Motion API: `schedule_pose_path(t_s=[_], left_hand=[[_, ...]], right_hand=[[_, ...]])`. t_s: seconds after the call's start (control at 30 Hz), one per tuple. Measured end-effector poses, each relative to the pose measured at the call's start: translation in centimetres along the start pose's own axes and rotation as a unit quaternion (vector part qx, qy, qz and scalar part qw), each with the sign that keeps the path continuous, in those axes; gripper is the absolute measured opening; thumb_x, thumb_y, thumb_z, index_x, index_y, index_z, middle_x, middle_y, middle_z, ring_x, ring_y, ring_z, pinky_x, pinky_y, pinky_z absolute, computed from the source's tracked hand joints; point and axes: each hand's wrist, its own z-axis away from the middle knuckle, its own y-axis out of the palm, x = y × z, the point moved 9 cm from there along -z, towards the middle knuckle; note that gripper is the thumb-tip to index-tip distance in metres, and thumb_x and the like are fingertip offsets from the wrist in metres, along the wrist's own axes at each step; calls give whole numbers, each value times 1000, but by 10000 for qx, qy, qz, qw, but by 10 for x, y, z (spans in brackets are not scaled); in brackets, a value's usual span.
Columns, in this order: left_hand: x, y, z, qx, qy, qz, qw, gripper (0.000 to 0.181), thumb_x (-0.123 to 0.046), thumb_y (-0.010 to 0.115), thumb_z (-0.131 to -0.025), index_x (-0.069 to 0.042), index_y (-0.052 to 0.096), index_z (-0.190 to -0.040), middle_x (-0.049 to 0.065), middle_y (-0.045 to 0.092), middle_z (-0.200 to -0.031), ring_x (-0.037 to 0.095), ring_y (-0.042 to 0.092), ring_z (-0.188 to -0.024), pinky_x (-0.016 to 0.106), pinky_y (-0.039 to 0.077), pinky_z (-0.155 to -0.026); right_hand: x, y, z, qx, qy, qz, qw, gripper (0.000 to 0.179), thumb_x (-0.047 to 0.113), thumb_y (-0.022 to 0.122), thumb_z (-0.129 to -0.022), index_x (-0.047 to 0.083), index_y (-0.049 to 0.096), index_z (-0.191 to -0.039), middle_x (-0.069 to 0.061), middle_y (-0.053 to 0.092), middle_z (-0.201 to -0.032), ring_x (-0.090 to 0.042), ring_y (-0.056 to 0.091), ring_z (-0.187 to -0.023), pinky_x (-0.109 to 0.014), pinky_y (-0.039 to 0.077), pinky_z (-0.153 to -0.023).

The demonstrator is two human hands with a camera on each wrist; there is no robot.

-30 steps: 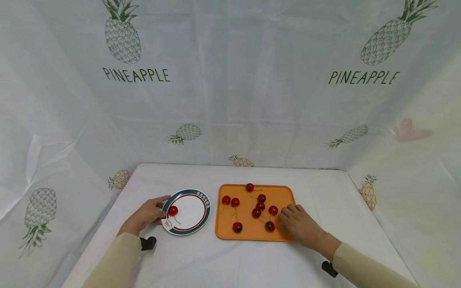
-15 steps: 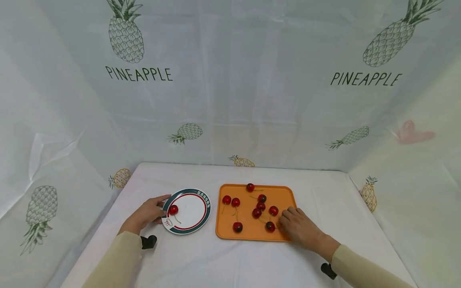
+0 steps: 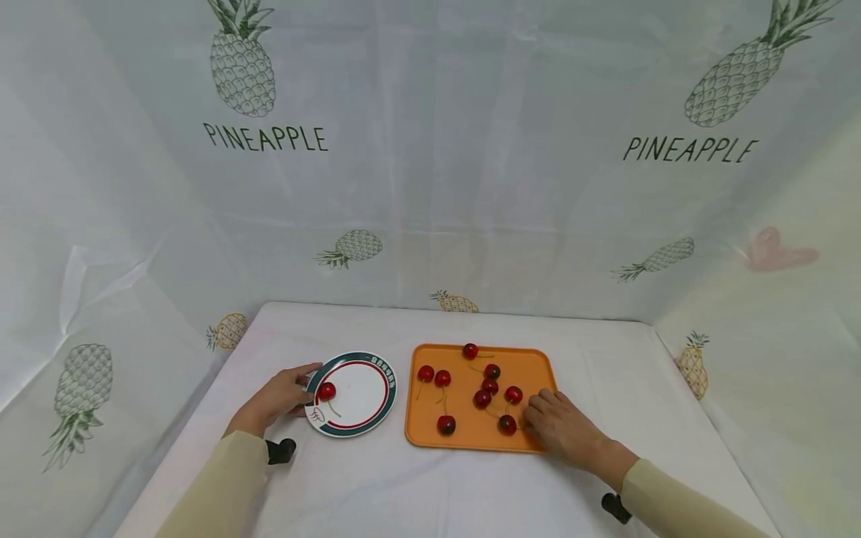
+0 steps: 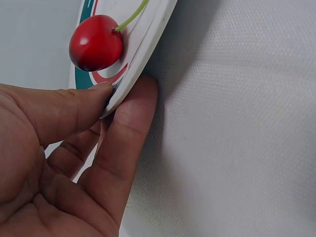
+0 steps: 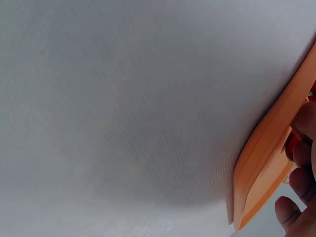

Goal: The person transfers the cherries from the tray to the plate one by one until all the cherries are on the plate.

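Note:
My left hand [image 3: 277, 400] pinches the left rim of a round white plate [image 3: 366, 400] with a green band and a thin red ring. In the left wrist view the thumb [image 4: 74, 109] lies on the rim and a finger is beneath it. One red cherry [image 4: 96, 43] with a green stem lies on the plate near the thumb. My right hand [image 3: 565, 427] is at the right end of an orange tray [image 3: 464, 440], its fingers curled over the edge. A dark red cherry [image 3: 507, 425] lies beside its fingertips; whether they grip a cherry is hidden.
Several more cherries with stems, such as one at the back [image 3: 470, 350] and one in front [image 3: 446, 425], lie in the tray. A white cloth [image 3: 403, 493] covers the table, and a pineapple-printed curtain [image 3: 430, 187] hangs behind and along both sides.
The whole head view has shifted slightly. Both hands, the plate, the tray and the cherries keep their places relative to one another.

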Motion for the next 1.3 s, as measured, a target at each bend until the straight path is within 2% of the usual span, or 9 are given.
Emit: schedule_pose_path(t_s=[0.33,0.57,0.73,1.07,1.3], left_hand=[[2,0,-1,-46,-49,-34,10000,69,2,67,-95,-10,45,-160,26,52,-133,31,55,-104,29,56,-71],[4,-1,0,-61,-104,-17,9999,70,3,67,-94,-10,46,-159,27,51,-136,33,53,-109,28,56,-72],[6,0,-1,-76,-211,27,9997,70,2,68,-95,-12,46,-160,27,51,-138,33,54,-108,27,55,-71],[0,0,-1,-86,-110,44,9999,70,3,67,-94,-12,46,-159,26,51,-136,32,55,-107,28,55,-71],[6,1,-2,-72,-212,118,9997,70,2,67,-95,-13,46,-160,25,51,-136,27,58,-96,29,56,-69]], right_hand=[[3,-3,1,-145,-244,-139,9995,15,25,81,-93,14,70,-96,5,56,-91,-14,43,-87,-29,44,-76],[2,-11,-1,-478,-383,-146,9980,16,19,83,-89,14,68,-94,5,53,-88,-14,42,-85,-28,42,-73],[0,-22,-10,-786,-389,51,9961,17,20,82,-89,13,66,-93,3,54,-88,-16,42,-83,-30,39,-73],[0,-43,-50,-1082,-353,114,9934,22,18,83,-89,11,62,-92,1,50,-85,-18,40,-81,-31,32,-72],[16,-46,-89,-778,-316,365,9958,19,21,79,-95,10,64,-94,-1,53,-86,-22,45,-83,-33,40,-75]])
